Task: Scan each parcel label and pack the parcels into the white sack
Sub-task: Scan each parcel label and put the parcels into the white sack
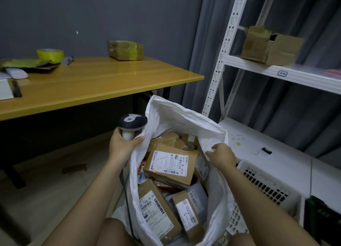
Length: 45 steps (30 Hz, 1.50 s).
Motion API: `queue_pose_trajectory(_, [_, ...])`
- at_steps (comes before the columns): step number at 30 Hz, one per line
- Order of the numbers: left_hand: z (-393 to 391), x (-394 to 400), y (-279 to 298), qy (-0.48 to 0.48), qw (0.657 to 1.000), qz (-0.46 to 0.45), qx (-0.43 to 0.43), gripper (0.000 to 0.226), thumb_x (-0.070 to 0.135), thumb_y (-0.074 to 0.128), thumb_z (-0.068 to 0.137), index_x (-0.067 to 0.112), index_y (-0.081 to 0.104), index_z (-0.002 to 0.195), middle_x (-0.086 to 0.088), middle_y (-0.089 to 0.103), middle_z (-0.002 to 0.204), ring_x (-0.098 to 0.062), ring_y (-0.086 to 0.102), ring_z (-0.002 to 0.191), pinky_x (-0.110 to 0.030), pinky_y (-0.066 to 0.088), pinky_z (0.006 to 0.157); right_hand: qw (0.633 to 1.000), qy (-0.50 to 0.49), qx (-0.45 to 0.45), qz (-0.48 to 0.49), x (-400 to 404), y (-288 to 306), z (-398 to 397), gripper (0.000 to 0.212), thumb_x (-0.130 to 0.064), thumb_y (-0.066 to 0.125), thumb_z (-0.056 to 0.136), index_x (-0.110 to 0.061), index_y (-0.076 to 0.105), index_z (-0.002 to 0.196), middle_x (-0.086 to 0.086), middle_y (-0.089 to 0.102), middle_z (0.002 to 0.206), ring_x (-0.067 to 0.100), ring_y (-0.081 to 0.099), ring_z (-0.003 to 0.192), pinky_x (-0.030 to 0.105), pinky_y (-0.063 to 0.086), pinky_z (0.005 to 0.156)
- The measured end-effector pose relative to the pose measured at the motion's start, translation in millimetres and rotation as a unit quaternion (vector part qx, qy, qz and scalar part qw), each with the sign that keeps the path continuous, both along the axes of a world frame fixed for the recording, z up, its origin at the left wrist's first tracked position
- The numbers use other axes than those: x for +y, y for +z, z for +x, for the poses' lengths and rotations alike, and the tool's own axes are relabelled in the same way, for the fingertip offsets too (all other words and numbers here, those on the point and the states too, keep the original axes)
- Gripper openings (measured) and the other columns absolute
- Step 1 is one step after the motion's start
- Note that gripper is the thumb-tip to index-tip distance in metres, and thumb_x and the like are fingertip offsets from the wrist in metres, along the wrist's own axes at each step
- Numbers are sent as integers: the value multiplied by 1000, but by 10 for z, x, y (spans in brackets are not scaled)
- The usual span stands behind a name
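Observation:
The white sack [177,116] stands open in front of me, holding several brown cardboard parcels with white labels. A labelled parcel [170,165] lies on top; a red scanner dot shows on its label. My left hand [123,144] grips the handle of the black-and-white barcode scanner [132,123] and also pinches the sack's left rim with the thumb. My right hand [220,156] grips the sack's right rim. More parcels [156,214] lie lower in the sack.
A wooden table [92,83] at left carries a taped box [126,50], yellow tape roll [50,54] and a marker. A white metal shelf [276,70] at right holds a cardboard box [267,46]. A white slotted crate [265,186] sits beside the sack.

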<state>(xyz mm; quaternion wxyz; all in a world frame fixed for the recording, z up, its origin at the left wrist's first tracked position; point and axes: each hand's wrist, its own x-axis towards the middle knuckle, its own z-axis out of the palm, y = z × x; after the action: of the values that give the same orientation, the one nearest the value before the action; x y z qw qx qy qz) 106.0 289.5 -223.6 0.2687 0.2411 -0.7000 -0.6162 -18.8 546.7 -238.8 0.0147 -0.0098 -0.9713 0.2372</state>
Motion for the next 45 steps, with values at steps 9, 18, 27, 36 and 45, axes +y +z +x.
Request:
queue_pose_trajectory(9, [-48,-13,60,21,1000,-22,-1,61,6,71,81,12,44,135,-11,56,126,-28,56,110,-42,49,90,996,10,-56,-65,49,51,-6,67,-49,70,83,-3,50,127,11,61,115,20,51,87,29,42,69])
queue_pose_trajectory(18, [-40,41,50,25,999,-8,19,54,7,67,84,14,45,133,-7,57,120,-24,56,106,-39,48,88,999,36,17,-32,75,117,60,34,-31,51,97,-8,63,120,13,66,103,30,61,91,33,49,74])
queue_pose_trajectory(27, [-21,89,31,13,1000,0,23,52,9,67,85,14,46,132,-1,55,114,-18,54,100,-36,46,86,927,281,32,246,166,-70,-97,37,-18,53,96,-35,62,127,0,53,126,21,53,108,34,49,83])
queue_pose_trajectory(36, [-220,128,156,36,998,27,41,46,10,65,86,15,48,129,-1,57,109,-18,56,97,-36,46,86,970,163,158,90,-134,315,-374,42,-2,42,96,-21,63,127,11,66,117,31,62,100,30,44,73])
queue_pose_trajectory(45, [-866,198,737,52,992,43,107,35,8,64,85,12,52,118,-3,59,98,-23,59,93,-30,42,75,952,29,196,-233,-365,931,-956,36,0,42,96,-10,67,120,16,66,118,35,58,114,29,44,85])
